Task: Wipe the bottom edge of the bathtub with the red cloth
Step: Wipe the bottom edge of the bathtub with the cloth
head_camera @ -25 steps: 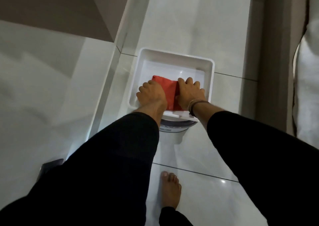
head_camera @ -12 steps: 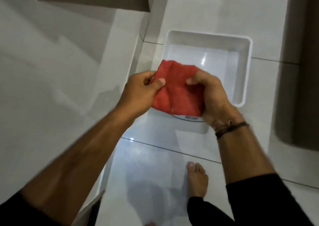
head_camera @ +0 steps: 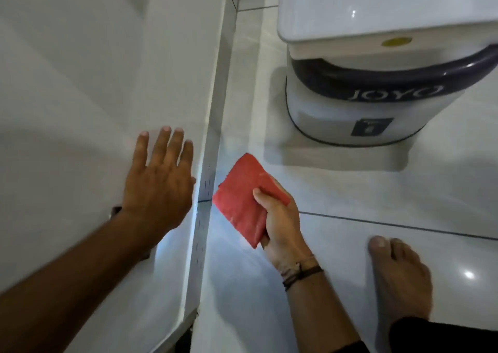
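Note:
The folded red cloth (head_camera: pixel 244 199) is gripped in my right hand (head_camera: pixel 280 220), held low over the floor tiles just right of the bathtub's side panel (head_camera: pixel 207 164). One corner of the cloth points toward the panel; whether it touches is unclear. My left hand (head_camera: pixel 159 180) lies flat with fingers spread on the white rim of the bathtub (head_camera: pixel 80 110). The panel's bottom edge meets the floor close to the cloth's left corner.
A white bucket with a dark band and a white tray on top (head_camera: pixel 377 83) stands on the floor at the upper right. My bare right foot (head_camera: pixel 398 280) rests on the glossy tiles at the lower right. Dark grout lines cross the floor.
Both hands lifted the cloth out of the white tray. My left hand let go and moved onto the tub rim. My right hand brought the cloth down beside the tub; the view dropped closer to the floor.

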